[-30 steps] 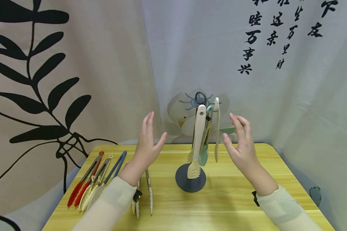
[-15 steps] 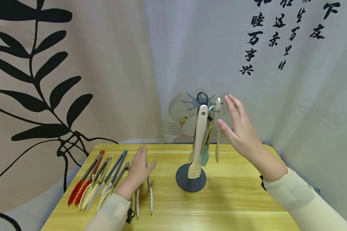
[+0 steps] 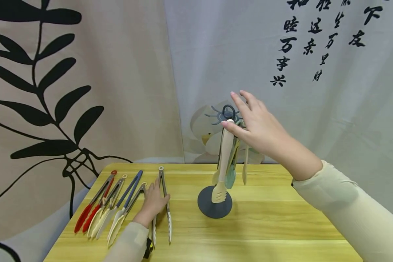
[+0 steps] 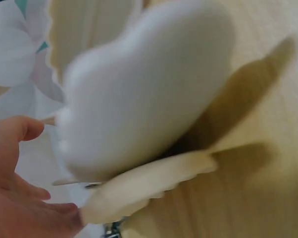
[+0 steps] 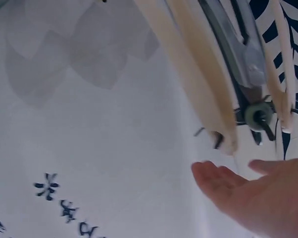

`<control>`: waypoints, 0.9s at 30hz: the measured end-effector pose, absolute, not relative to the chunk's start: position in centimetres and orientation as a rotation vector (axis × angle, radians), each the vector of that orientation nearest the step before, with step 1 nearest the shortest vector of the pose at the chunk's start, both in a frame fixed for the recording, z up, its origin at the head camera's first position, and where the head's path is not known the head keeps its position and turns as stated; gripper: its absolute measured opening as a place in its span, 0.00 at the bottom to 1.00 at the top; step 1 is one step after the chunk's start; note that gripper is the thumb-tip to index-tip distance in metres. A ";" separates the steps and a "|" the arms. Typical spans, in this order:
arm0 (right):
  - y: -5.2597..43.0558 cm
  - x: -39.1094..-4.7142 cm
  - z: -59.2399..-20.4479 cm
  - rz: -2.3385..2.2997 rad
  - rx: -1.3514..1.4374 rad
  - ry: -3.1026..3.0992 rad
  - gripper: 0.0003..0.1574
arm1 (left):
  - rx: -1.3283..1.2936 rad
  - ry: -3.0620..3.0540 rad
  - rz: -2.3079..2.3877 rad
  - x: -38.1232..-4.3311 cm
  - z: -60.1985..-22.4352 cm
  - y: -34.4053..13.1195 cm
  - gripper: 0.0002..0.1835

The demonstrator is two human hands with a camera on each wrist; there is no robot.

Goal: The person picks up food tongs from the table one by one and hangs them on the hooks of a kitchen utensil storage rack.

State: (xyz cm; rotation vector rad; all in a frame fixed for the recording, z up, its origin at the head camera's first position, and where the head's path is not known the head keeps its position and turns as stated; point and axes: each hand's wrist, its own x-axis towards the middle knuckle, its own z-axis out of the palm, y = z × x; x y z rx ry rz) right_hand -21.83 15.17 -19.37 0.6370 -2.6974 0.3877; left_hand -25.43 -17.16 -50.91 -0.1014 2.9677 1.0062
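Observation:
My left hand (image 3: 154, 203) is low over the table at a pair of steel tongs (image 3: 169, 222) with pale scalloped tips, partly covering one arm. In the left wrist view its thumb and fingers stand apart beside blurred cream tips. My right hand (image 3: 257, 123) is raised at the top of a dark utensil stand (image 3: 215, 208), fingers spread, overlapping its hooks. A cream slotted utensil (image 3: 225, 156) hangs in front, with green-tipped tongs (image 3: 230, 177) behind. In the right wrist view the fingers are just below the hanging handles (image 5: 223, 134) and a green ring (image 5: 258, 116).
Several more tongs lie side by side on the left of the wooden table (image 3: 265, 225): red-tipped tongs (image 3: 92, 207), blue-handled tongs (image 3: 128, 193) and cream-tipped tongs (image 3: 118, 222) among them. A printed curtain (image 3: 124, 72) hangs close behind the table.
The left hand has come down from mid-air to the tongs on the table. My right hand has moved left and up, to the top of the stand.

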 end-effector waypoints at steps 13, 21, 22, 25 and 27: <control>11.7 -21.7 -17.9 0.088 0.442 -2.841 0.53 | -0.201 2.972 1.009 -25.7 -52.6 -16.6 0.47; 11.7 -22.1 -17.7 0.091 0.407 -2.850 0.45 | -0.322 2.959 0.940 -25.9 -52.0 -16.0 0.50; 11.8 -22.2 -17.7 0.107 0.408 -2.855 0.45 | -0.334 2.954 0.925 -25.9 -51.9 -16.0 0.50; 12.3 -22.6 -17.4 0.165 0.414 -2.881 0.43 | -0.362 2.935 0.889 -25.9 -51.7 -15.9 0.51; 12.6 -22.8 -17.3 0.193 0.423 -2.902 0.42 | -0.370 2.926 0.865 -25.8 -51.6 -15.8 0.52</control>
